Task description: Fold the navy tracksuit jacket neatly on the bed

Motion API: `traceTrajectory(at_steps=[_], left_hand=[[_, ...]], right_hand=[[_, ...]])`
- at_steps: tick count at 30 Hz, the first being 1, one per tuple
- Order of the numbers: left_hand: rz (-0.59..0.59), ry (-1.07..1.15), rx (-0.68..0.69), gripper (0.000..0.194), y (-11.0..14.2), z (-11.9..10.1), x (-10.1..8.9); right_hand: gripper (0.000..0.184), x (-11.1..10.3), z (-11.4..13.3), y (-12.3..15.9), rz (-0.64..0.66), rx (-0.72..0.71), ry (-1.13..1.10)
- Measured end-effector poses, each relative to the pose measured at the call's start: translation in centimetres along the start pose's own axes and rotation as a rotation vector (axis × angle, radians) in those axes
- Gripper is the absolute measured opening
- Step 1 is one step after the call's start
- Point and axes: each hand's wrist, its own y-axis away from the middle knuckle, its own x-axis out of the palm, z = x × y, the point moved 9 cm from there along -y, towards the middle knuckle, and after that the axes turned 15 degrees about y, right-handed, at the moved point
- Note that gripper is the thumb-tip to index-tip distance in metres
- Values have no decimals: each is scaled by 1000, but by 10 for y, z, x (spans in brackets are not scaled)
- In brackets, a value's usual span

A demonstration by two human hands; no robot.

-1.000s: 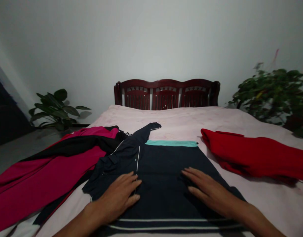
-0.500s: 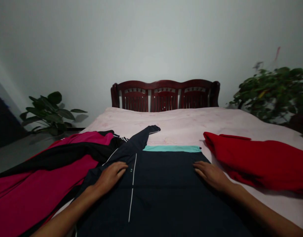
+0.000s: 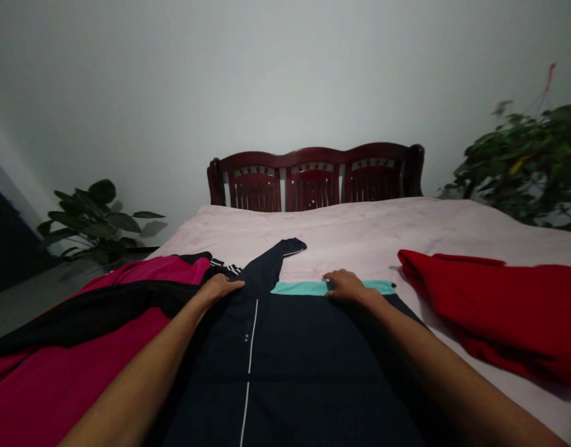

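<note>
- Head view: our left hand (image 3: 219, 287) lies on the upper edge of a soft navy long-sleeved jacket with thin white piping (image 3: 285, 354), its fingers pressed together and slightly curled; whether they pinch the cloth, we cannot tell.
- Our right hand (image 3: 346, 285) sits on a flat teal band (image 3: 299, 288) across the jacket's far end, its fingers also close together; again, we cannot tell whether they pinch.
- The jacket lies spread on a pale pink bedspread (image 3: 360, 231), stretching toward us between our forearms. Beyond the left hand, a navy sleeve (image 3: 285, 249) angles away.
- Just left of our left hand, a magenta-and-black jacket (image 3: 48, 388) lies against the navy cloth. Right of our right hand, a crumpled red knit garment (image 3: 490, 310) sits apart from it.
- It looks light and limp, and likely to shift on the bedspread. The teal band and the upper edge, both under our hands, seem the surest places to take hold.
- Far beyond both hands stand a dark-red slatted wooden headboard (image 3: 313, 180) and leafy green plants, one to the left (image 3: 92, 223) and one to the right (image 3: 522, 155).
</note>
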Motion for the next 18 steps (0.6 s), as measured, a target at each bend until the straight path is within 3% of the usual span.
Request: traceTrajectory(at_steps=[5,8,11,15,18], left_hand=[[117,200,71,39,18,-14,3],[143,259,230,44,49,-18,-5],[255,196,369,40,88,-6,-1],[509,136,236,36,120,27,23],[525,218,106,42,120,31,31]], right_hand=[[28,-28,3,25,-99,-45,-10],[27,-44,7,65,-189,-123,-10],[29,-39,14,112,-217,-268,-61],[27,-10,9,148,-72,-272,-189],[32,-11,0,155,-62,-146,-271]])
